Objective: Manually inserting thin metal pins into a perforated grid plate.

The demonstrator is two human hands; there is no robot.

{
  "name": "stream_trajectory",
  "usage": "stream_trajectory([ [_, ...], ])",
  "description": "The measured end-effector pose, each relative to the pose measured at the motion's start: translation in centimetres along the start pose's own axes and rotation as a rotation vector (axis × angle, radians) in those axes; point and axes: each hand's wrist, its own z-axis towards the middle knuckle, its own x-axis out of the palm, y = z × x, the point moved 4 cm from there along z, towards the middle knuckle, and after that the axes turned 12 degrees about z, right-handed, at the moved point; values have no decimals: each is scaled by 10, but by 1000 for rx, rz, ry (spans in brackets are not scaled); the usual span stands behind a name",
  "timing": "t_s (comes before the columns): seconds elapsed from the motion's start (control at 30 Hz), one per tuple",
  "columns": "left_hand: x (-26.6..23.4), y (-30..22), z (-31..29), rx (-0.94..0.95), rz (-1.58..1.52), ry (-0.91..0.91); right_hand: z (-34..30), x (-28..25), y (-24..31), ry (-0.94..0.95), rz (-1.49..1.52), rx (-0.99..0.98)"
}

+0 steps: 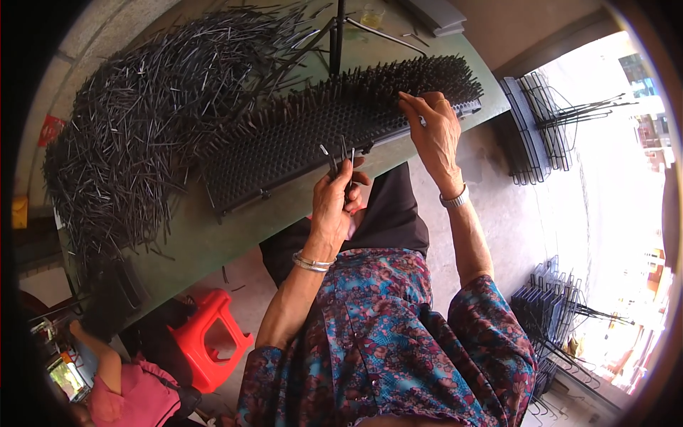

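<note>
A long black board [274,162] full of small holes lies along the table's near edge. Thin dark sticks [427,71] stand upright in its far rows and thickly toward its right end. In front of the board's near edge, my left hand [334,203] is closed around a few loose dark sticks [343,151], their tips pointing up and away from me. At the right part of the board, my right hand [435,132] has thumb and fingers pinched together close to the standing sticks. What those fingers hold, if anything, I cannot make out.
A big heap of loose dark sticks [149,107] covers the table's left side. Behind the board rises a black metal stand [336,50]. A red plastic stool [213,341] stands lower left, near another person in pink [142,395]. Wire racks [544,128] are at the right.
</note>
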Motion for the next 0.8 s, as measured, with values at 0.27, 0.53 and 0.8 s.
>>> stream_trajectory([
  [0.27,7,-2,-3,46,17,60,-15,-1,17,-60,-186,-65],
  [0.53,16,3,-7,12,83,22,-51,7,39,382,589,387],
  [0.8,0,5,-1,-20,90,-56,-28,-35,22,-196,301,277],
])
